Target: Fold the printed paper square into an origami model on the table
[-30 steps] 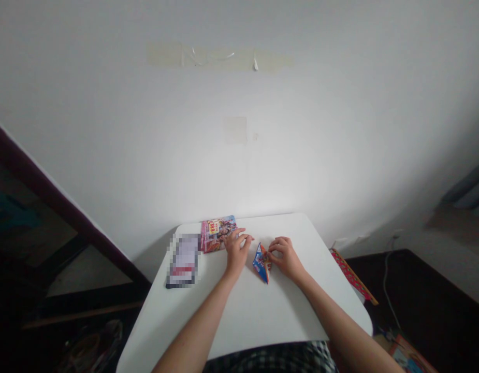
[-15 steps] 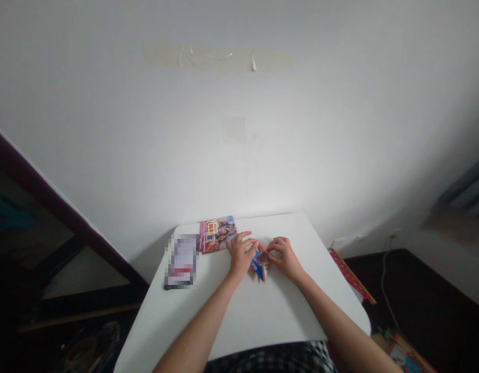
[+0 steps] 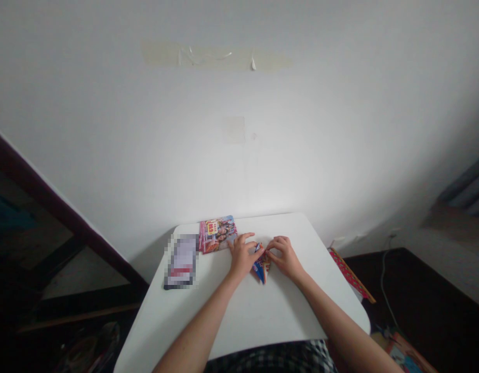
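Note:
A small folded piece of coloured paper (image 3: pixel 261 268), blue and orange, lies on the white table (image 3: pixel 262 311) between my hands. My left hand (image 3: pixel 242 254) presses on its left side, fingertips pinched against the fold. My right hand (image 3: pixel 285 255) is curled over its right side, fingers closed on the paper's upper edge. Most of the paper is hidden under the two hands; only its lower point shows.
A pink printed leaflet (image 3: pixel 217 233) lies at the table's back edge, left of my left hand. A dark phone-like slab (image 3: pixel 181 261) sits near the left edge. The white wall stands right behind the table. A red patterned strip (image 3: pixel 351 277) leans at the right.
My left hand has moved right from beside the leaflet onto the folded paper. The paper now looks narrower, folded in between both hands. The right hand has stayed put.

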Motion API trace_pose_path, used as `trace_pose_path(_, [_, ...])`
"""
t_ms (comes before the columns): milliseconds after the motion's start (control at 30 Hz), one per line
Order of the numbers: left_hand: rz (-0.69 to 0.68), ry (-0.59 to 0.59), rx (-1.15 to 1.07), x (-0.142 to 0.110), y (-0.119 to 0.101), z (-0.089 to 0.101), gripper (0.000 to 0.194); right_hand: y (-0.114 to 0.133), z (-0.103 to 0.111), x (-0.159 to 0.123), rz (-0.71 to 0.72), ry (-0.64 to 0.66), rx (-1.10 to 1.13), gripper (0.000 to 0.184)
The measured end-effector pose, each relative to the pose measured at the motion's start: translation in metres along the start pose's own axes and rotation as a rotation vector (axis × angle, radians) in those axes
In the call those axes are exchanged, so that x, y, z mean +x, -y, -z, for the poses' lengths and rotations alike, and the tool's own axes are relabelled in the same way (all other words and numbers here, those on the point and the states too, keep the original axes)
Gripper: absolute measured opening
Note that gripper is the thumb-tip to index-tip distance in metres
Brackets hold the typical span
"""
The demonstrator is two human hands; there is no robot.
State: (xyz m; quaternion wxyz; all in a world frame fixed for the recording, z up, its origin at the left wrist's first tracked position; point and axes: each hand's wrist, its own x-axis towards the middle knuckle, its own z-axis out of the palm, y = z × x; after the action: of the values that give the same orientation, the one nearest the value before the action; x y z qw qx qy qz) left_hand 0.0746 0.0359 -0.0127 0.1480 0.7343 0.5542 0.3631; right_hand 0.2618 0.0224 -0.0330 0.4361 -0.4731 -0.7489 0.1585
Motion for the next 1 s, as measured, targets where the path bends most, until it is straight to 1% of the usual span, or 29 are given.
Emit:
trace_pose_path(200, [-0.006,0.019,0.015,0.0005,-0.0028,0.0008,0.004,0.0,-0.0034,-0.0002,0.008,-0.011,-0.01,0.003])
trace_pose_path(367, [-0.036,0.035,0.014,-0.0009,-0.0037,0.0004,0.003,0.0001,-0.0053,-0.0008,0.014,-0.008,-0.067,0.005])
trace_pose_path(700, [-0.024,-0.041,0.025,-0.0037,-0.0045,-0.002,0.008,0.0027,-0.0079,0.0002,0.015,0.019,-0.159,0.003])
trace_pose_path(833, [-0.029,-0.077,0.011,-0.0051,-0.0051,-0.0045,0.011,0.003,-0.0086,0.0001,-0.002,0.039,-0.175,0.007])
trace_pose_path(1000, [0.003,-0.145,0.011,-0.0042,-0.0032,-0.005,0.017,0.0023,-0.0084,-0.0018,0.02,0.06,-0.182,0.009])
